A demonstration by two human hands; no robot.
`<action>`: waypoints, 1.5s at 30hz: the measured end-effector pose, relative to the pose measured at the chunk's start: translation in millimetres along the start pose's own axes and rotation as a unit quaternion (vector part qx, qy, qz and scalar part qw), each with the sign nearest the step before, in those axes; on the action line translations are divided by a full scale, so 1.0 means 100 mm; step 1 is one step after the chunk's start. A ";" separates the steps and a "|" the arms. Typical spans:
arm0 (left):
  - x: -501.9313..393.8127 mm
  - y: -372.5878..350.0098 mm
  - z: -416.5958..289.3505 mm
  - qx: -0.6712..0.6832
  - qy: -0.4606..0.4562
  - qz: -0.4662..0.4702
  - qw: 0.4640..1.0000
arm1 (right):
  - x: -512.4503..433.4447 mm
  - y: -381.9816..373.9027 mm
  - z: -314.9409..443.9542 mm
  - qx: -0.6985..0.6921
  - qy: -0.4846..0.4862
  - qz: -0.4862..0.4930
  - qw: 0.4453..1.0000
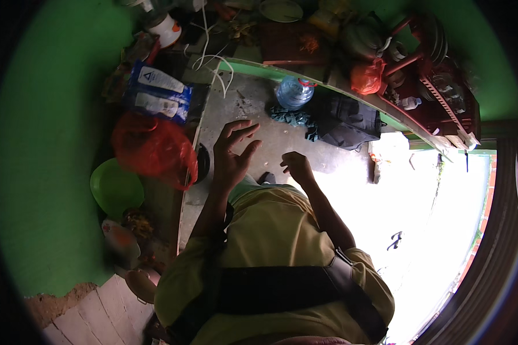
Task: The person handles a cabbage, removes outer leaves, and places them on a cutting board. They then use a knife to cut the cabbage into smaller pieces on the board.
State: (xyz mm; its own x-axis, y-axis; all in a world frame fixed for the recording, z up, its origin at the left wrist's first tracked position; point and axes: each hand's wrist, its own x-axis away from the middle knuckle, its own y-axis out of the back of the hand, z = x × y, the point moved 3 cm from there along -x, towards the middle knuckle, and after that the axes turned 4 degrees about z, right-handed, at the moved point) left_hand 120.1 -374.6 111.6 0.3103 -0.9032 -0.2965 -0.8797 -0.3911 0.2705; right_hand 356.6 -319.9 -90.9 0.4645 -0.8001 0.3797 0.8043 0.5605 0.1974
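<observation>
My left hand (pixel 236 151) is raised in front of my body with its fingers apart and nothing in them. To its right is my right hand (pixel 298 167), its fingers loosely curled; no object shows in it, though its palm is hidden. Both hands are in the air above the concrete floor (pixel 252 101), touching nothing. Nearest to my left hand, a red plastic bag (pixel 149 146) sits on the left counter, beside a blue and white package (pixel 160 92). Ahead on the floor stand a large blue water bottle (pixel 294 92) and a crumpled teal cloth (pixel 292 116).
A black bag (pixel 347 120) lies beneath the front counter. That counter holds a cutting board (pixel 280 41) with orange shreds, a red dish rack (pixel 449 101) and an orange plastic bag (pixel 367 76). A green basin (pixel 116 187) stands at the left. A white cable (pixel 207 39) hangs over the counter corner.
</observation>
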 end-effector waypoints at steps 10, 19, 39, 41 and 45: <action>-1.10 -0.69 0.61 -0.066 0.078 0.118 0.988 | -1.19 0.78 1.00 -0.065 0.194 -0.244 0.948; -2.68 -0.95 1.48 -0.047 0.134 0.118 0.983 | -2.79 1.34 1.81 0.222 0.231 -0.310 0.895; -3.96 -1.71 2.83 -0.461 0.159 -0.075 0.870 | -3.50 1.19 0.43 0.214 0.253 -0.243 0.912; -3.96 -1.75 2.77 -0.458 0.179 -0.059 0.869 | -3.51 1.21 0.44 0.209 0.277 -0.228 0.910; -4.02 -1.69 2.55 -0.380 0.268 0.047 0.884 | -3.51 1.44 0.81 0.170 0.301 -0.163 0.924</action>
State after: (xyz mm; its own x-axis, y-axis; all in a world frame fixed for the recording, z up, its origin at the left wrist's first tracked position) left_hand 52.0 99.7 -48.6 0.5539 -0.8125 0.1818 -0.4782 -0.1318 0.8683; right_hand 279.7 59.2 -122.7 0.4218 -0.8549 -0.3020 0.8230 0.2213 0.5231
